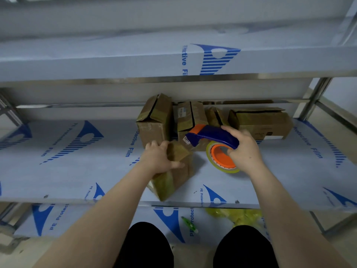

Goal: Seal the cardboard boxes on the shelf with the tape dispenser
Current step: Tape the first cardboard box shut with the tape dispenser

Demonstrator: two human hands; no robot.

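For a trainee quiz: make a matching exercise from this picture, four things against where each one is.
Things: 1 tape dispenser; 2 small box; 3 long box; 4 yellow plastic.
Places: A on the lower shelf; B in the right hand; C back right of the middle shelf; D under the left hand.
Pairs: 1-B, 2-D, 3-C, 4-A.

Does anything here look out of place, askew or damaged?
Yes. The front box, gripped by the left hand, sits skewed near the shelf edge, away from the back row. The rightmost box shows loose, open flaps. Crumpled yellow material lies on the lower shelf. The right hand holds the tape dispenser.
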